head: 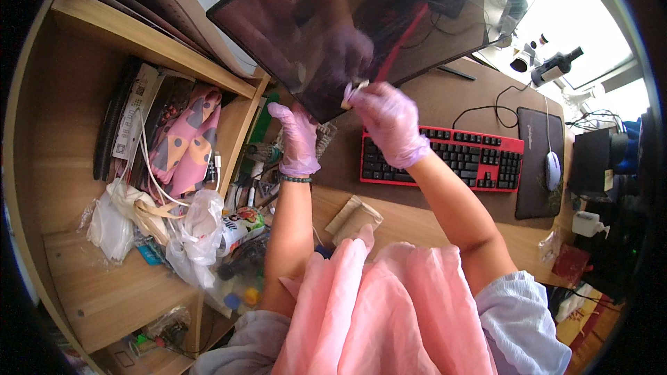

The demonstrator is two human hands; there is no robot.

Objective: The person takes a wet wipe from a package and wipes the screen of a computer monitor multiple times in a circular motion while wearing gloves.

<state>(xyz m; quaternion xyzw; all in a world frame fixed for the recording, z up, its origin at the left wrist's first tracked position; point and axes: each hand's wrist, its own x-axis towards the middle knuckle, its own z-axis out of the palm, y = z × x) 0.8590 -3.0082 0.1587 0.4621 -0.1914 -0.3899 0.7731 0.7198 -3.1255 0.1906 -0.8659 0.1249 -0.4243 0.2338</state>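
Note:
My right hand (388, 120), in a thin purple glove, pinches a small pale piece (346, 101) at the lower edge of a dark computer monitor (333, 31). Blur hides what the piece is made of. My left hand (299, 140), gloved alike, is at the monitor's lower left corner with its thumb spread away. Its other fingers pass out of sight by the corner, so their grip is hidden. Reflected in the glossy screen are a hand and the red keyboard edge. Below my right hand, a red keyboard (443, 159) with black keys lies on a brown desk mat (338, 166).
A white mouse (553, 171) rests on a black mouse pad (539, 198). Dark bottles (555, 67) line the window side. Plastic bags (200, 229), cables and a pink patterned cloth (190, 140) crowd the left shelf. A brown paper packet (354, 219) lies near my body.

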